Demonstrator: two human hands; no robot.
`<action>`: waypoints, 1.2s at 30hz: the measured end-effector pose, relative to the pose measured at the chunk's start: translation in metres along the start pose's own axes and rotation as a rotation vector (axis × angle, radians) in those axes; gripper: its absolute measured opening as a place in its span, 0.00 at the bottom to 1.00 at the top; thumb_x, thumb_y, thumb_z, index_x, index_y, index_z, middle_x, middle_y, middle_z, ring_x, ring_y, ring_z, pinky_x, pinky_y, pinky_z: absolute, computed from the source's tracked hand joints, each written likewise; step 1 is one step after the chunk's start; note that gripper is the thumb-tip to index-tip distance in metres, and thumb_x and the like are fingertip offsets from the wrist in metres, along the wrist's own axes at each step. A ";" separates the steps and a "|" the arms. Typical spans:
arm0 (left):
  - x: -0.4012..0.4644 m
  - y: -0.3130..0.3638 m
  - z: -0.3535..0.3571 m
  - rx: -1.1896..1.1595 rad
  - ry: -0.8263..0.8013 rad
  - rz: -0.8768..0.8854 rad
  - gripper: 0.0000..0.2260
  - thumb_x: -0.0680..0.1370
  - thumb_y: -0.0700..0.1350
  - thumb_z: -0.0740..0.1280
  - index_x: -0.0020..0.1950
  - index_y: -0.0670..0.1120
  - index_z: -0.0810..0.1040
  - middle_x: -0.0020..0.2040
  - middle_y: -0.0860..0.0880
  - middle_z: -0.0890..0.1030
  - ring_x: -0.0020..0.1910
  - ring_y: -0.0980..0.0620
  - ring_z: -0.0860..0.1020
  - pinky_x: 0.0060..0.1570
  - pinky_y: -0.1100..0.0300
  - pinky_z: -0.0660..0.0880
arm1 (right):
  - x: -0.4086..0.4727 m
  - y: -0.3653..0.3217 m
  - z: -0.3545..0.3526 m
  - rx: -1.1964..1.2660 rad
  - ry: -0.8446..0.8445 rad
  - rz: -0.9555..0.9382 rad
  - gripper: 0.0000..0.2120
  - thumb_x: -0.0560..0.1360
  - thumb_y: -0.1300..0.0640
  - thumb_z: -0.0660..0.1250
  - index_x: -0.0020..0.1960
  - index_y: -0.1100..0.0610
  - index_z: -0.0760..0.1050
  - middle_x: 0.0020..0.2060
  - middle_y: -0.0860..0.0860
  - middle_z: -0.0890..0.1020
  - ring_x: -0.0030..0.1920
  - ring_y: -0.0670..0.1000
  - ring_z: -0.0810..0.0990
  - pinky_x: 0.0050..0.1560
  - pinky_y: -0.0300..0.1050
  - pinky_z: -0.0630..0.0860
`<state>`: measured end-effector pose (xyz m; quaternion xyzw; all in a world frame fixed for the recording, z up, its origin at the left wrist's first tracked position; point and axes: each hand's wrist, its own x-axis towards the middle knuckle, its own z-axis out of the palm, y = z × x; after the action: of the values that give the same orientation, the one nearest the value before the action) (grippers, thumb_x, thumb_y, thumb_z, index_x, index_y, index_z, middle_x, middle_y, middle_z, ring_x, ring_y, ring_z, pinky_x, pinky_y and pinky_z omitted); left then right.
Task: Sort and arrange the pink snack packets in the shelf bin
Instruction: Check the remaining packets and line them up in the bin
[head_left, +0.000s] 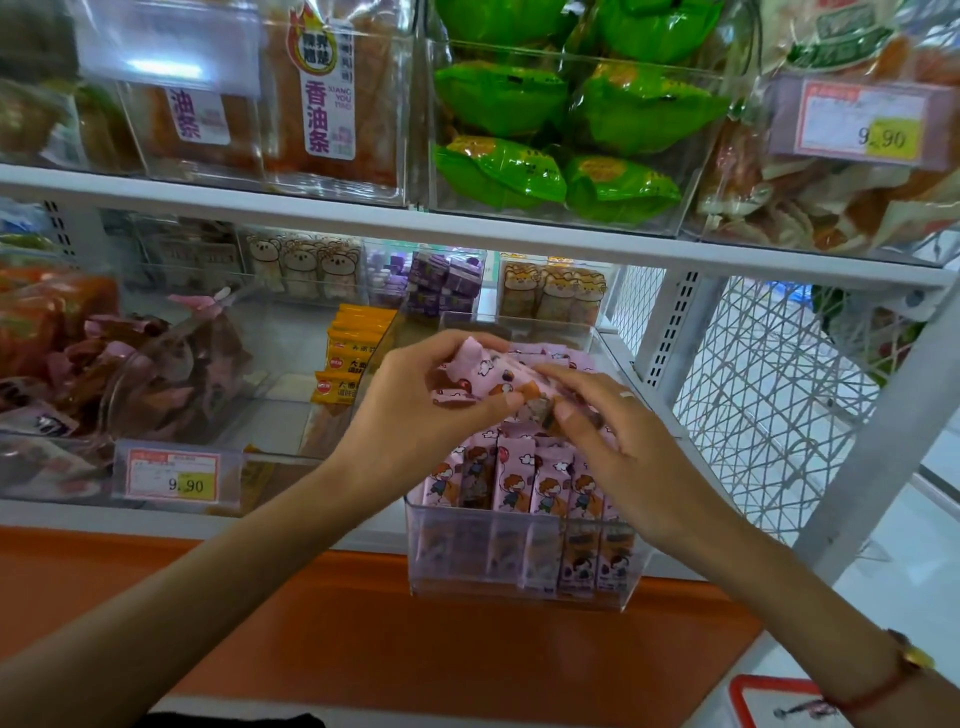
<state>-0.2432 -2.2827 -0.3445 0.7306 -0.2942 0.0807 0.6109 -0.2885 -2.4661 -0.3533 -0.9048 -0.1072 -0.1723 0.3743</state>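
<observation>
A clear plastic shelf bin (519, 582) juts out past the shelf's front edge. A row of pink snack packets (524, 478) stands upright at its front, and more pink packets (566, 356) lie behind them. Above the bin my left hand (415, 410) grips a small bunch of pink packets (485, 369), fingers curled over their top. My right hand (602, 431) pinches the right end of the same bunch between thumb and fingers. Both hands hide the middle of the bin.
Left of the bin are yellow packets (345, 358) and a clear bin of dark pink-wrapped snacks (150, 369) with a 9.90 price tag (174, 475). The upper shelf (467, 223) holds green packets (566, 130). A white wire mesh panel (769, 384) closes the right side.
</observation>
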 end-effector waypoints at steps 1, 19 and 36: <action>-0.001 -0.001 0.000 0.003 0.061 0.027 0.16 0.68 0.49 0.73 0.54 0.53 0.78 0.46 0.56 0.84 0.46 0.59 0.83 0.42 0.66 0.79 | 0.000 0.004 0.001 -0.057 -0.005 0.009 0.24 0.79 0.48 0.58 0.74 0.42 0.57 0.69 0.46 0.67 0.63 0.41 0.67 0.61 0.36 0.64; 0.111 -0.039 0.030 0.649 -0.067 -0.003 0.18 0.69 0.44 0.77 0.58 0.48 0.80 0.57 0.49 0.82 0.54 0.51 0.79 0.52 0.59 0.76 | -0.009 0.020 0.004 -0.518 -0.151 -0.133 0.20 0.81 0.54 0.55 0.73 0.48 0.62 0.71 0.45 0.66 0.71 0.44 0.59 0.69 0.37 0.50; 0.135 -0.071 0.048 1.013 -0.481 -0.126 0.17 0.82 0.54 0.58 0.57 0.45 0.81 0.50 0.46 0.81 0.44 0.51 0.75 0.52 0.57 0.71 | -0.001 0.050 -0.029 -0.483 0.150 0.102 0.15 0.81 0.52 0.53 0.67 0.52 0.63 0.41 0.46 0.80 0.34 0.43 0.77 0.29 0.36 0.65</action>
<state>-0.1074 -2.3672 -0.3512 0.9466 -0.3054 0.0066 0.1033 -0.2799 -2.5216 -0.3663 -0.9569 0.0110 -0.2404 0.1624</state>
